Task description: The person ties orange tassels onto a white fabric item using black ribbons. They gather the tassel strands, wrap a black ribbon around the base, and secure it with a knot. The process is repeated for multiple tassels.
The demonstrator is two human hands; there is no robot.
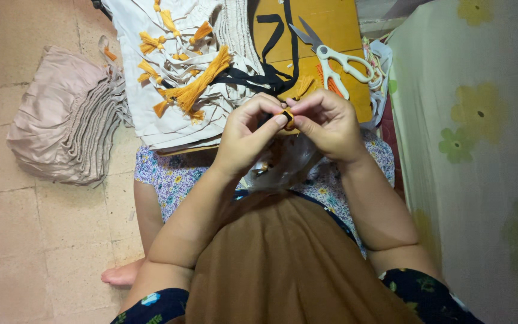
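In the head view, a small orange tassel point(288, 118) is pinched between the fingertips of the left hand point(248, 133) and the right hand point(329, 120), both closed tightly around it above the lap. A black cord point(278, 37) appears to run from the pinch up toward the wooden worktop point(337, 24); whether it is joined to the tassel cannot be told. The step in hand seems to be fine fingertip work on the tassel's head, and a steady pinch with small, careful movements is probably called for next.

On the worktop, white-handled scissors point(337, 60) are laid just beside the right hand. Cream fabric pieces point(175, 114) bearing finished orange tassels point(196, 87) are spread there. A stack of folded beige fabric point(67, 120) is set on the tiled floor, well apart. A clear plastic bag point(289, 165) is rested on the lap directly under the hands.
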